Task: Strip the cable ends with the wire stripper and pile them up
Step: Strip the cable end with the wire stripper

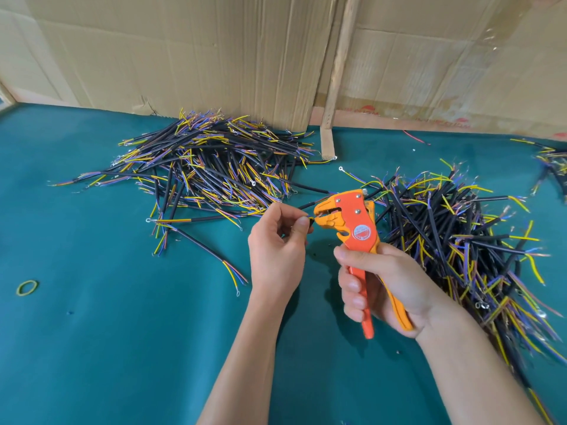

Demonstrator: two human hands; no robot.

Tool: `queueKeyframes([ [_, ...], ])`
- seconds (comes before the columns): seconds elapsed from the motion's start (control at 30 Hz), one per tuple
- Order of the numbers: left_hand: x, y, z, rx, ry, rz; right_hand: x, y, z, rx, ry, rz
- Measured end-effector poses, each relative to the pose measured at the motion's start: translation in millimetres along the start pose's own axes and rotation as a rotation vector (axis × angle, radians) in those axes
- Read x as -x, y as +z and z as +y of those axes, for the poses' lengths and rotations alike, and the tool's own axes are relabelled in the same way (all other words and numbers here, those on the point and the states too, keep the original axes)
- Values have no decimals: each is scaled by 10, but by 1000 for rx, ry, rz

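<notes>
My right hand [386, 286] grips the handles of the orange and yellow wire stripper [352, 222], whose jaws point left. My left hand [279, 240] pinches a short black cable [306, 206] between thumb and fingers, its end at the stripper's jaws. A large pile of black cables [214, 167] with yellow, blue and brown cores lies at the back left on the green table [122, 332]. A second pile of cables [454, 240] lies to the right, behind and beside my right hand.
Cardboard sheets [214, 56] stand along the table's far edge, with a wooden strip [334, 87] between them. A yellow-green rubber band [27, 287] lies at the near left. A few loose cables [208, 250] lie left of my left hand. More cables [552, 161] sit at the far right.
</notes>
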State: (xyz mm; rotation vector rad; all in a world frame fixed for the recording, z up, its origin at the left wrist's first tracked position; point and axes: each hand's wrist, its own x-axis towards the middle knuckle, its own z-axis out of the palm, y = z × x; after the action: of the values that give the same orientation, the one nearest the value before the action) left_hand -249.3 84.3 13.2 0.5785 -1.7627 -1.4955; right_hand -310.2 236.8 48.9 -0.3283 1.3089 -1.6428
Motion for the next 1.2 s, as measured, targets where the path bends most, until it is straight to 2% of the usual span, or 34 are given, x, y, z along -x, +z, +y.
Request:
queueKeyframes([
  [0.1,18,6,3,-4,-4,30,34,-64,-53,-70,2,-84],
  [0.23,30,11,10,-7,7,42,102,-155,-76,30,42,-148],
  [0.73,40,10,48,-115,80,24,60,-101,-61,102,33,-47],
  [1.2,47,12,62,-150,99,18,28,-109,-25,164,24,-51],
])
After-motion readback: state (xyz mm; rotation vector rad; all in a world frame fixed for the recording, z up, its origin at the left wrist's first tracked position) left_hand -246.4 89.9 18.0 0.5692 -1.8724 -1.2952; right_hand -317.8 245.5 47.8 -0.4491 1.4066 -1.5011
